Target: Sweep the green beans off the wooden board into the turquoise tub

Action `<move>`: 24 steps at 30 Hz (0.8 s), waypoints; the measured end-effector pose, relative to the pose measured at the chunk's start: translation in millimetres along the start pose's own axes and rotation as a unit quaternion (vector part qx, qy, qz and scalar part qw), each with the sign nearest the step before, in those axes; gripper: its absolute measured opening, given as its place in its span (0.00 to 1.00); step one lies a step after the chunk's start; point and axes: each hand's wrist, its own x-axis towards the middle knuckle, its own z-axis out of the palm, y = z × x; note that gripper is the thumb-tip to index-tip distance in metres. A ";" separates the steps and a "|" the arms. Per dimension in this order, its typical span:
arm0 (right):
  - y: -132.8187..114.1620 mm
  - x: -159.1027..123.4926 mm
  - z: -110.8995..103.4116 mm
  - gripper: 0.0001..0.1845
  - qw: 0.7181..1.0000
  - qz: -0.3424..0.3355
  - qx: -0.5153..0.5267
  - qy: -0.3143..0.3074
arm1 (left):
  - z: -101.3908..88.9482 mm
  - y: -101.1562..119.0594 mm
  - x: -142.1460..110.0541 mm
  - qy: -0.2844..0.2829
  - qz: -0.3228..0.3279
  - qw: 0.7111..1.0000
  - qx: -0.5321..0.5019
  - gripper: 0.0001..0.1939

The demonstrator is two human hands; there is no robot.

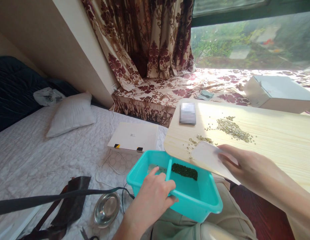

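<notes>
A teal two-compartment plastic bin (215,200) sits at my lap, just under the table's edge. My left hand (157,188) is closed on its near rim by the divider, one finger reaching over the left compartment. Dark green beans (184,171) lie at the far side of the right compartment; a few small bits show in the left one. Between the fingers of my right hand (238,161) is a thin white plastic sheet (206,153), lying at the table edge above the bin. Beside the sheet is a small scatter of brownish-green beans (203,138), with a larger patch (233,129) farther right.
The beans lie on a pale wooden table (282,143), with a small blurred-out packet (188,113) near its far left corner. On the bed are a white box (133,135), a metal bowl (107,209) and scissors (86,235). A dark strap (69,194) crosses at left.
</notes>
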 end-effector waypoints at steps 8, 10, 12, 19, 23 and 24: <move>2.8 -1.3 4.9 0.16 1.000 -0.024 0.004 0.003 | -0.8 0.7 2.6 -0.022 -0.008 1.000 0.005 0.09; 5.2 -2.3 7.0 0.16 0.999 -0.037 0.018 0.015 | -2.9 2.1 4.4 -0.037 -0.013 0.999 0.010 0.10; 7.2 -3.1 8.5 0.15 0.999 -0.037 0.022 0.027 | -5.5 3.7 5.8 -0.047 -0.018 0.999 0.017 0.10; 5.2 -4.2 8.9 0.15 0.999 -0.027 0.023 0.023 | -8.0 6.0 7.4 -0.062 -0.027 0.998 0.017 0.09; 2.0 -2.3 7.7 0.15 0.999 -0.022 0.019 0.019 | -7.3 5.2 7.6 -0.054 -0.026 0.998 0.012 0.09; 1.5 -2.0 7.5 0.15 1.000 -0.021 0.016 0.015 | -7.1 4.9 7.6 -0.053 -0.026 0.998 0.012 0.10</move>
